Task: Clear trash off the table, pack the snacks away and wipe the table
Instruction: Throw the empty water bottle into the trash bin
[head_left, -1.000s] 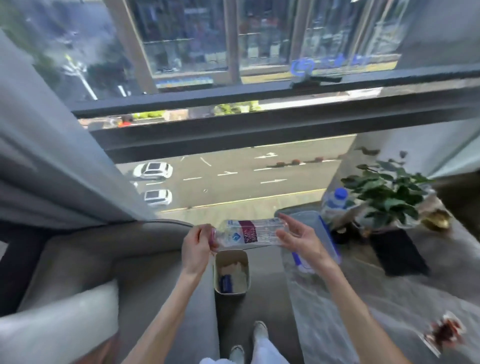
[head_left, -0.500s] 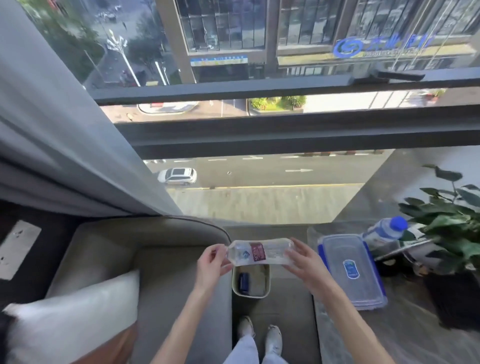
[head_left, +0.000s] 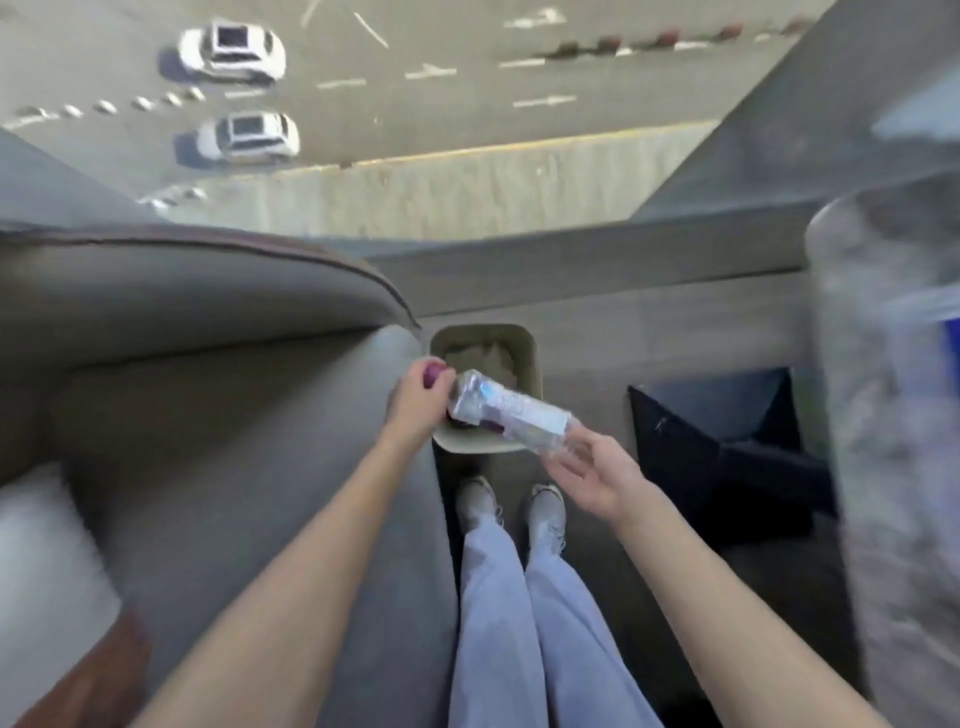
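Note:
I hold a crumpled clear plastic bottle (head_left: 511, 415) tilted over a small beige trash bin (head_left: 536, 358) that stands on the floor. My left hand (head_left: 415, 400) grips the bottle's neck, with its magenta cap showing between the fingers. My right hand (head_left: 592, 467) holds the bottle's base with loose fingertips. Crumpled trash lies inside the bin, partly hidden by the bottle.
A grey sofa (head_left: 208, 415) with a white cushion (head_left: 41, 545) fills the left side. The grey marble table (head_left: 893, 415) is blurred at the right, with its dark base (head_left: 727, 441) beside the bin. My shoes (head_left: 483, 504) stand just before the bin. A window looks onto a street.
My view has tipped down from the window to the floor. Both hands have lowered the bottle toward the bin and tilted it, cap end up at the left.

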